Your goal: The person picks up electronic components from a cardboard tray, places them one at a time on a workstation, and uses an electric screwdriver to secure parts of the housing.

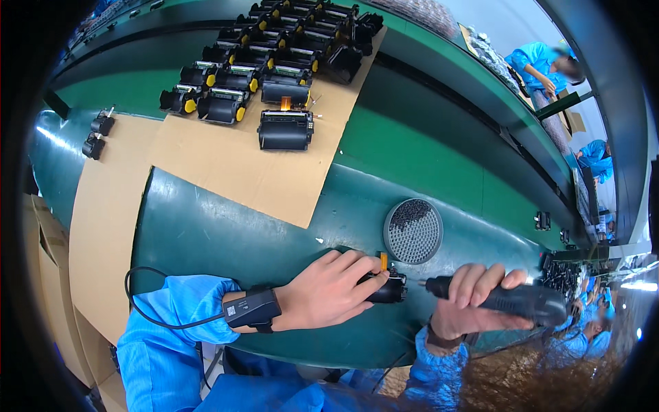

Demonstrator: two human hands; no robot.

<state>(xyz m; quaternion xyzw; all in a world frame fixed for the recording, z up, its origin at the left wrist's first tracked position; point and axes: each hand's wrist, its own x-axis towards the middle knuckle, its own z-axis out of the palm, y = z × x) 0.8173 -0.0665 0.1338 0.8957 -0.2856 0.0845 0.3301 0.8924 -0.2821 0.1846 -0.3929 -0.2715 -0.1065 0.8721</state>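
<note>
My left hand [326, 288] lies over a small black device module [391, 290] near the front edge of the green table, its fingers closed on the module's left and upper side. An orange ribbon strip [383, 261] sticks up from the module beside my fingertips. In my right hand [453, 317] is a black electric screwdriver [525, 302], held almost level. Its bit [420, 282] points left, toward the module's right end, with a small gap between them. Just beyond the module stands a round grey screw tray [429, 242] with dark screws heaped in its far part.
Several black modules with yellow wheels [223, 106] stand in rows on a cardboard sheet [274, 196] at the far side. Two small black parts [97, 134] sit on cardboard at the left. Dark shelf rails [439, 86] run along the back. Co-workers in blue [539, 65] are at the right.
</note>
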